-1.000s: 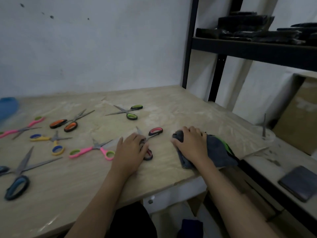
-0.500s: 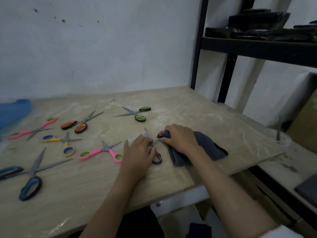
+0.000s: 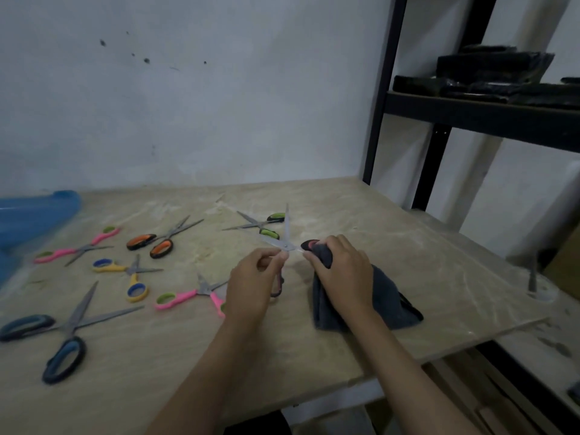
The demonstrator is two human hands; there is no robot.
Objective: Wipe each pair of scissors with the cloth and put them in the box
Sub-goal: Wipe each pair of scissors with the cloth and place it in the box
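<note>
Two hands work one pair of red scissors (image 3: 287,244) above the table (image 3: 392,246). The left hand (image 3: 251,285) pinches the scissors near the pivot, thumb and forefinger closed together on the metal; the other fingers curl loosely below, over the lower handle. The blades stand spread apart, one pointing up and away from the left fingertips, the other slanting up-left. The right hand (image 3: 342,271) grips the cloth (image 3: 361,304), fingers curled round a bunched fold that wraps the upper red handle, just right of the left fingertips. The remainder of the cloth trails on the table under the right wrist.

Six further pairs lie left of and beyond the left hand: green scissors (image 3: 260,226), orange scissors (image 3: 160,241), a pink pair (image 3: 75,248), yellow scissors (image 3: 125,273), a second pink pair (image 3: 191,296) partly under the left wrist, and large blue scissors (image 3: 62,331). A blue box (image 3: 34,215) sits at the far left edge. No brand, label or writing is legible.
</note>
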